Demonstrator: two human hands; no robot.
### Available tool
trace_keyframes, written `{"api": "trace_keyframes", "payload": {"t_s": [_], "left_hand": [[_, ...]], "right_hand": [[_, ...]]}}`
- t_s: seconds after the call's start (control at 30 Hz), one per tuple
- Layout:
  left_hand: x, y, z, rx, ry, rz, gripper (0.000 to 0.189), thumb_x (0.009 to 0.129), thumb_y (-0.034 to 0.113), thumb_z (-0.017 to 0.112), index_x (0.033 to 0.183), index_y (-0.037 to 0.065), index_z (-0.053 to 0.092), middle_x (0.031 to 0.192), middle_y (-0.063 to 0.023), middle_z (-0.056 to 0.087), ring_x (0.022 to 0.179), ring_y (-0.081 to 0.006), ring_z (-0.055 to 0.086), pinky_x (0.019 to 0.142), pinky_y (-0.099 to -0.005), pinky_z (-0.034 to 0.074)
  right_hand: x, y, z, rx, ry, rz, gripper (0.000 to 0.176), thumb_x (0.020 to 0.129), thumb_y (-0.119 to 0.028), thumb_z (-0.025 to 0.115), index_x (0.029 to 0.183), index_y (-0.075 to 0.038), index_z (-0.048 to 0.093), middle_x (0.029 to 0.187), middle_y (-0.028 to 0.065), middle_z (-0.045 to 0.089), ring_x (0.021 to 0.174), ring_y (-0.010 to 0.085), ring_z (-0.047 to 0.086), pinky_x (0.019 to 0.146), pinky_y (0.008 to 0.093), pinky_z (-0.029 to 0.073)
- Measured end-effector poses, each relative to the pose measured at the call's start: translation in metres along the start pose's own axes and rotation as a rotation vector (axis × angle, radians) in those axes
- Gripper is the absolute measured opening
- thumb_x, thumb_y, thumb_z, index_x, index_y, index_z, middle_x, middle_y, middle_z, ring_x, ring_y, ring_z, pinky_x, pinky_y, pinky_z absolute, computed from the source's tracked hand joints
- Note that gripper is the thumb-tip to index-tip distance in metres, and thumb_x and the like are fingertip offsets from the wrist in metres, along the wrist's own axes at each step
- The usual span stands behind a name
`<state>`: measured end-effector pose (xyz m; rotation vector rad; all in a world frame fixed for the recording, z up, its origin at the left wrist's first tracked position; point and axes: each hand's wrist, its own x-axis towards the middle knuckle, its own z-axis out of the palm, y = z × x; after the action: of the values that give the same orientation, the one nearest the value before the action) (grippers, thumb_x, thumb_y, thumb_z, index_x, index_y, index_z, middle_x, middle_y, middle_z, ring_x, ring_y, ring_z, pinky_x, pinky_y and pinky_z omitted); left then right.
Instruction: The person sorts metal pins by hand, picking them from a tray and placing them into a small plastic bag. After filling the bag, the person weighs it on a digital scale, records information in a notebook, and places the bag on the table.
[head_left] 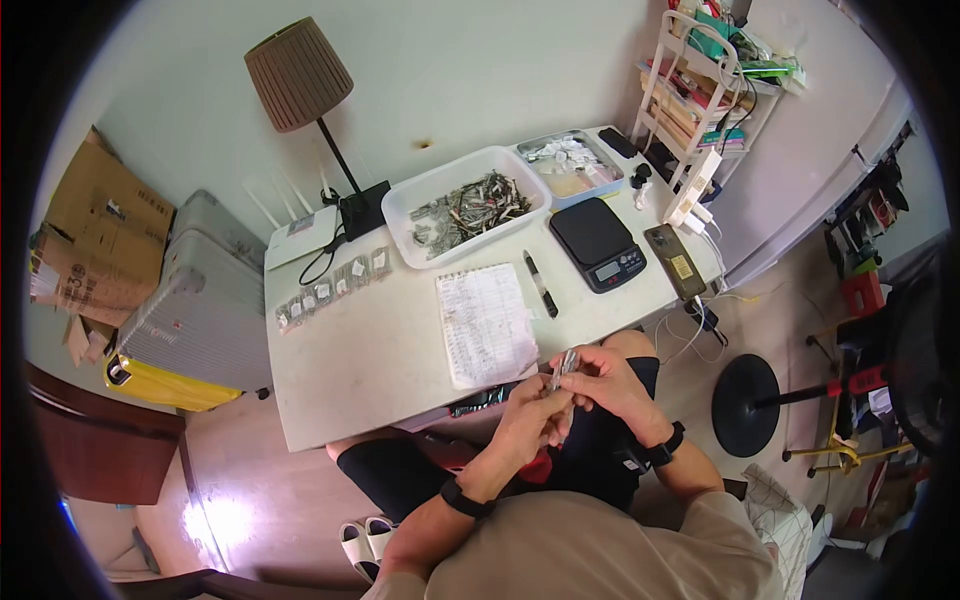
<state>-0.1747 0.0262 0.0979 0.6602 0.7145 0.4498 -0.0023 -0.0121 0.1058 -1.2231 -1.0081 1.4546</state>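
Note:
Over my lap, just off the table's front edge, my left hand [532, 415] and my right hand [608, 382] meet with fingers closed. Between them is a small shiny, greyish-clear strip [567, 364], perhaps a packet; its contents are too small to make out. Fingers cover its lower part. The nearest thing on the table is an open spiral notebook [485, 330] with handwritten lines. A black pen [541, 284] lies right of it. Behind stands a white plastic tub [402, 225] heaped with small thin dark and silvery pieces. Several small filled clear packets [338, 282] lie in a row at left.
A black digital scale [594, 240], a phone [675, 262] and a power strip [694, 190] are on the table's right side. A second container [607, 185] holds white bits. A lamp [300, 75] and a white router [302, 238] stand at the back left. A fan base [746, 405] is at right.

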Motion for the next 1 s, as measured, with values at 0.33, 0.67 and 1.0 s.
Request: {"api": "trace_keyframes", "payload": {"t_s": [0.33,0.67,1.0], "left_hand": [[-0.001,-0.008,-0.01,0.017,0.04,0.171,0.028,0.105,0.023,0.05,0.112,-0.002,0.061,0.092,-0.0091,0.067,0.071,-0.0142,0.065,0.059,-0.0253,0.054],[-0.005,0.011,0.006,-0.07,-0.015,0.223,0.033,0.108,0.017,0.04,0.134,0.0,0.049,0.12,-0.0111,0.062,0.104,-0.0202,0.064,0.084,-0.0344,0.056],[0.003,0.006,-0.011,-0.282,-0.087,0.016,0.031,0.108,0.028,0.04,0.122,0.005,0.054,0.092,-0.008,0.066,0.069,-0.0197,0.065,0.061,-0.0277,0.052]], "right_hand": [[0.002,-0.001,0.015,-0.528,0.055,-0.29,0.039,0.097,-0.01,0.055,0.134,0.001,0.055,0.112,0.0103,0.062,0.095,0.0213,0.062,0.081,0.0323,0.05],[0.003,0.02,0.013,-0.485,0.07,-0.38,0.051,0.093,0.001,0.056,0.143,0.001,0.045,0.135,0.0136,0.056,0.116,0.0216,0.059,0.1,0.031,0.045],[0.003,0.002,0.014,0.07,-0.077,-0.276,0.097,0.08,-0.021,0.081,0.156,-0.001,0.023,0.134,0.0099,0.055,0.113,0.0079,0.056,0.093,0.0248,0.046]]}}
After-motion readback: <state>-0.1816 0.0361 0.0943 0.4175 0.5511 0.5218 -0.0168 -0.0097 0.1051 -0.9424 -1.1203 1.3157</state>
